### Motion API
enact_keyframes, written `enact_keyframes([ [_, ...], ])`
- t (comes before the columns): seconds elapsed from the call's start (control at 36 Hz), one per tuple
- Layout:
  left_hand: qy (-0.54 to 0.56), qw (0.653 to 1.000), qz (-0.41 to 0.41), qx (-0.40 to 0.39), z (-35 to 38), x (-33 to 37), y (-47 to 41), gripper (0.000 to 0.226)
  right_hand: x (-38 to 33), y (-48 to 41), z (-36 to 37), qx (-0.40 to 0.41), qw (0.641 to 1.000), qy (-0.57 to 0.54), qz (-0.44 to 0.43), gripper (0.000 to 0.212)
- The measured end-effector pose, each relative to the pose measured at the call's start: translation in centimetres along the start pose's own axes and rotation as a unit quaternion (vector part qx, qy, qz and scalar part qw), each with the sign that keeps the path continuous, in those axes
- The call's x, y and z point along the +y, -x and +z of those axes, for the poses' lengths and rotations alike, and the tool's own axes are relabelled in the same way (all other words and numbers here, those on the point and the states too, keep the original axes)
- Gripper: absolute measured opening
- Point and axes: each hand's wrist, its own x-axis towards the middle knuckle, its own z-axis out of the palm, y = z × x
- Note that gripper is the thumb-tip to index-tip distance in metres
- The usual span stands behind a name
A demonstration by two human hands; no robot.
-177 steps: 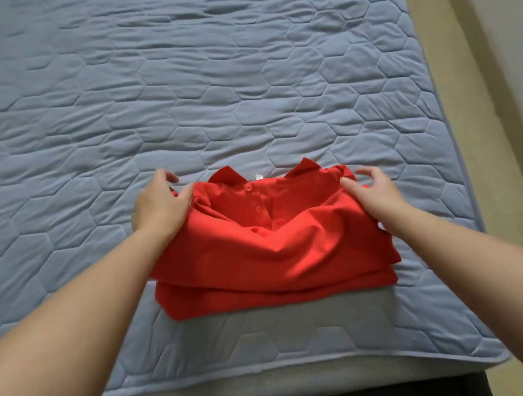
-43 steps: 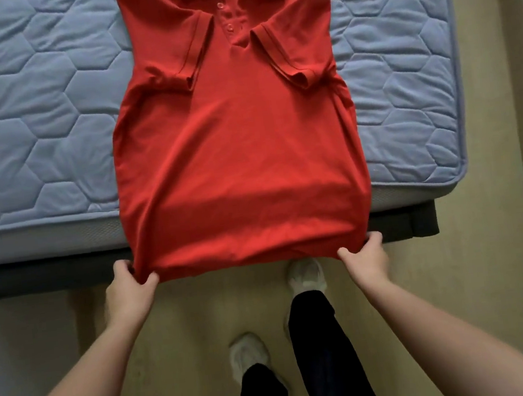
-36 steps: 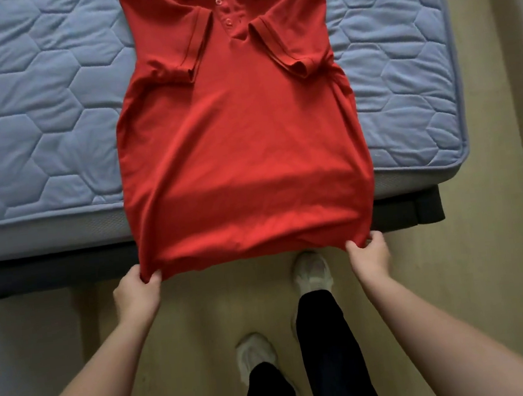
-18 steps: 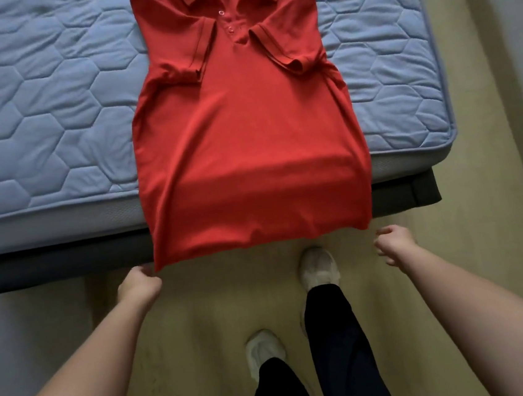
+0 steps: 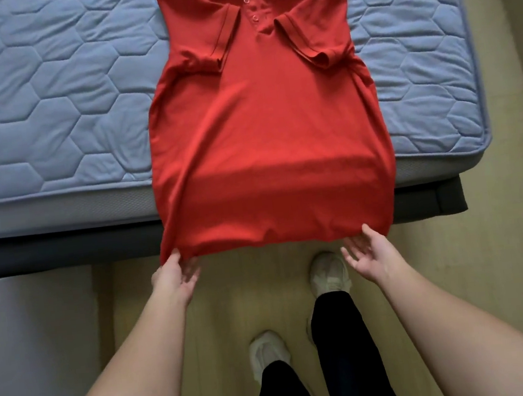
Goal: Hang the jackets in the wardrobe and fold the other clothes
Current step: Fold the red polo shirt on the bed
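A red polo shirt [image 5: 265, 123] lies face up on the blue quilted mattress [image 5: 50, 107], both short sleeves folded in over the chest. Its lower part hangs over the bed's near edge. My left hand [image 5: 176, 273] is palm up under the hem's left corner, fingers straight, fingertips touching the cloth. My right hand [image 5: 367, 251] is palm up just below the hem's right corner, fingers spread and relaxed, thumb close to the fabric. Neither hand grips the shirt.
The mattress sits on a dark bed frame [image 5: 431, 199] whose corner is at the right. Below it is wooden floor [image 5: 232, 297] with my two feet in pale shoes [image 5: 327, 271]. A grey surface [image 5: 28, 351] fills the lower left.
The shirt was unfolded from a folded bundle and pulled toward me over the bed edge. Both hands let go of the hem, then came back under it with open palms.
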Motion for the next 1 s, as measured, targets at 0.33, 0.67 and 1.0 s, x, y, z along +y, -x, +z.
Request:
enact_keyframes([
  [0.33, 0.021, 0.998, 0.042, -0.042, -0.8, 0.7, 0.6, 0.004, -4.3, 2.2, -0.9, -0.037, 0.983, -0.134, -0.117, 0.021],
  [0.67, -0.055, 0.99, -0.085, -0.101, -0.8, -0.9, 1.7, 0.037, -3.5, 2.3, -3.3, -0.017, 0.988, -0.127, -0.086, 0.011],
  [1.0, 0.019, 0.999, -0.003, -0.034, 1.6, -1.4, 1.3, 0.022, -3.8, 1.6, -2.9, -0.07, 0.988, -0.111, -0.078, 0.017],
])
